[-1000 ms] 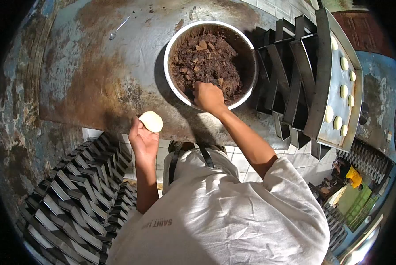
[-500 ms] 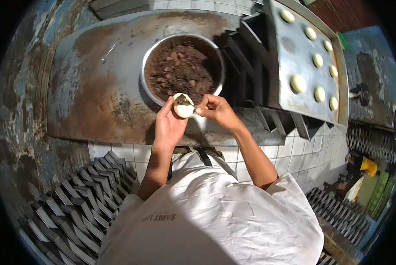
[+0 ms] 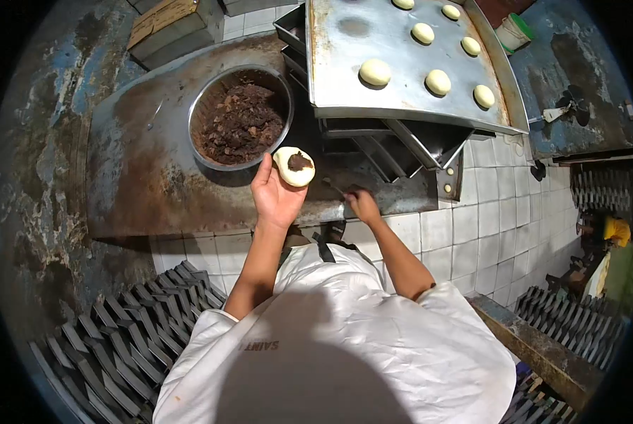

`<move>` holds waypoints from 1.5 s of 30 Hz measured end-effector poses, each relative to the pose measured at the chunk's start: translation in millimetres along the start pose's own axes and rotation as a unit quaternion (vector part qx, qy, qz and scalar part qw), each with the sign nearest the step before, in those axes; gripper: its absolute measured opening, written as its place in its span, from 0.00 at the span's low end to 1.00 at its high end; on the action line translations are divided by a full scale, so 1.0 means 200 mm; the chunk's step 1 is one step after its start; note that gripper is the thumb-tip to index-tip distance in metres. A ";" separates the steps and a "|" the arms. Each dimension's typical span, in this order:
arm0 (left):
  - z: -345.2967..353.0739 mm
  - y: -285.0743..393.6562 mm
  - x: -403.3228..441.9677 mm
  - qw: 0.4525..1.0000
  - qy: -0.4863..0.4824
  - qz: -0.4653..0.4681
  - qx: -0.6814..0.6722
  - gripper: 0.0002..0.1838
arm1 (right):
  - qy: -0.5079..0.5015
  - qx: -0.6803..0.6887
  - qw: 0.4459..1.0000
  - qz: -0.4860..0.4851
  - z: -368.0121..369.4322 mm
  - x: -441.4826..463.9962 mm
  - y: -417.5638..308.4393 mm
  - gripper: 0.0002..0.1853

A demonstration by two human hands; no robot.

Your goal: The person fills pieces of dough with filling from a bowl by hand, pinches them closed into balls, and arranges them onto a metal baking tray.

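On the open palm and fingers of my left hand [image 3: 277, 199] rests a pale round piece of dough [image 3: 293, 178], cupped at its edge by the thumb. A dab of dark brown filling [image 3: 299, 162] sits on top of the dough. My right hand [image 3: 363, 205] is closed around the handle of a small spoon [image 3: 335, 187], lower and to the right of the dough. Just beyond my left hand stands a round metal bowl [image 3: 191, 134] holding a dark, crumbly filling [image 3: 240, 124].
A metal tray [image 3: 344, 99] with several dough balls [image 3: 438, 83] sits on stacked metal pans [image 3: 429, 145] at right. Another slim utensil [image 3: 155, 114] lies on the worn metal table [image 3: 136, 191]. Stacked metal tins [image 3: 129, 339] fill the lower left.
My right hand has drawn the spoon away from the dough, down and to the right. My left hand still holds the dough. The camera view has shifted, bringing bowl and tray further left.
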State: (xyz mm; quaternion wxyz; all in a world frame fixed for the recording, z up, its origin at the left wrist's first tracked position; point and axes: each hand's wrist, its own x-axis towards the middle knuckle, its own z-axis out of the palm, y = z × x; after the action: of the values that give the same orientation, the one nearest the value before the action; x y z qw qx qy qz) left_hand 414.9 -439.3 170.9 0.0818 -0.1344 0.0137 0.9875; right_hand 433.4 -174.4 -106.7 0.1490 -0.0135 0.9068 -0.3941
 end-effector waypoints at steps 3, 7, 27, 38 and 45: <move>0.02 -0.08 -0.05 0.999 0.019 0.001 0.035 0.23 | -0.001 -0.053 0.998 -0.033 -0.26 -0.01 -0.44 0.32; -0.01 -0.17 -0.07 0.997 0.022 0.018 0.078 0.25 | -0.116 0.454 0.883 0.023 -0.56 -0.10 -1.14 0.34; 0.26 0.01 -0.26 0.859 0.076 0.264 0.433 0.17 | 0.060 0.204 0.937 -0.276 -0.82 -0.39 -1.80 0.17; 0.53 0.20 -0.45 0.901 -0.207 0.157 0.347 0.19 | 0.050 0.325 0.922 -0.203 -0.77 -0.41 -2.13 0.12; 0.50 0.32 -0.38 0.951 -0.003 0.162 0.264 0.09 | 0.189 0.168 0.926 -0.280 -0.58 -0.50 -2.29 0.21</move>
State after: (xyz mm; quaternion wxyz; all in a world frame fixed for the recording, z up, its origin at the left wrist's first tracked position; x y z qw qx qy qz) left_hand 450.9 -510.2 287.7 -0.0467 -0.1010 0.2956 0.9488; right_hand 454.7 -393.2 322.6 -0.1414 -0.1672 0.7981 -0.5613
